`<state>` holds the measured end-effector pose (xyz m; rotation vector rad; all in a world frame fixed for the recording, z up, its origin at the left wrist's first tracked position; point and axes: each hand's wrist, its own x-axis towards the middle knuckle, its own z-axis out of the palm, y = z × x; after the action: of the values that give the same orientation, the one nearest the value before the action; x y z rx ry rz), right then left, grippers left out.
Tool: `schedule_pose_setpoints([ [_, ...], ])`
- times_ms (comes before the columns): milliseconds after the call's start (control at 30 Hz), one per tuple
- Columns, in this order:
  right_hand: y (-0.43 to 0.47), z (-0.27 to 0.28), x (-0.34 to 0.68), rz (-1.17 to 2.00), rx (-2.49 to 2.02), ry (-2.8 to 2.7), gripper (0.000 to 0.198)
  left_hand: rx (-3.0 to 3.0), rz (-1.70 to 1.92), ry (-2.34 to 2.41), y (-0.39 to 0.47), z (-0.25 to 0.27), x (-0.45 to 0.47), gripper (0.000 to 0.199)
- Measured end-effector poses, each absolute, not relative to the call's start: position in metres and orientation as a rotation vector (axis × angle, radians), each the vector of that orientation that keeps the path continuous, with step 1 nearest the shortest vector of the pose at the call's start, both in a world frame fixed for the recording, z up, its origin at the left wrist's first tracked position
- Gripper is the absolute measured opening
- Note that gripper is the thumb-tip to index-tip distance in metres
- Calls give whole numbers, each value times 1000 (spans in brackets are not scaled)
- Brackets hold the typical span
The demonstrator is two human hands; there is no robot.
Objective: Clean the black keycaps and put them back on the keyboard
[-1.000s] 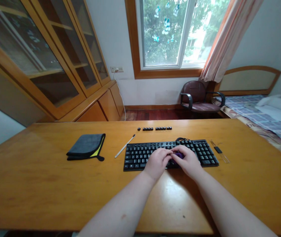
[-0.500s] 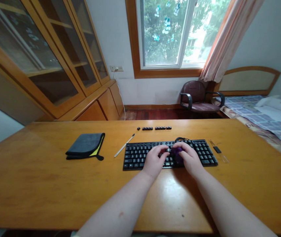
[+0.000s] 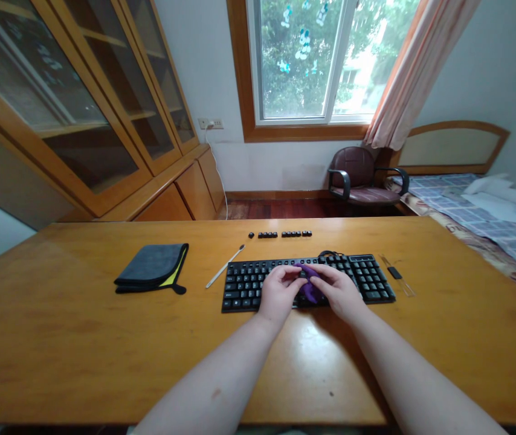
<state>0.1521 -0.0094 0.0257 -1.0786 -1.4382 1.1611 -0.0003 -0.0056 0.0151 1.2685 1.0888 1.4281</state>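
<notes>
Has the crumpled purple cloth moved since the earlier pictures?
Yes: the crumpled purple cloth has shifted left, toward the bare left hand, judged against the long black keyboard.

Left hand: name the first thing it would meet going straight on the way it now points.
Likely the purple cloth, which the right hand holds. The left hand points across the keyboard toward it, a small dark piece in its pinch; whether piece and cloth touch is unclear.

Keyboard (image 3: 244, 287) plastic; purple cloth (image 3: 310, 292) matt fabric; desk (image 3: 81, 350) smooth, glossy wood; grey towel (image 3: 149, 263) matt fabric.
</notes>
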Motion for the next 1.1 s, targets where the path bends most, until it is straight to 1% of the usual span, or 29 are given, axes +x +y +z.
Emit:
schedule_pose_setpoints([
  [167, -9, 28, 156, 1311, -1009, -1402, 35, 1153, 1426, 1072, -6, 14, 1, 20],
  [300, -7, 30, 158, 1251, -1031, -1483, 35, 1270, 1421, 1093, -9, 16, -1, 16],
  [567, -10, 31, 153, 1124, -1130, -1365, 15, 1396, 1433, 1112, -13, 21, -1, 12],
  [800, -11, 27, 150, 1179, -1103, -1314, 16, 1341, 1434, 1105, -12, 16, 0, 12],
  [967, -10, 28, 149, 1135, -1055, -1459, 24, 1378, 1517, 1067, -11, 16, -1, 11],
  [1100, -12, 28, 148, 1100, -1125, -1391, 20, 1399, 1482, 1068, -12, 19, -1, 12],
])
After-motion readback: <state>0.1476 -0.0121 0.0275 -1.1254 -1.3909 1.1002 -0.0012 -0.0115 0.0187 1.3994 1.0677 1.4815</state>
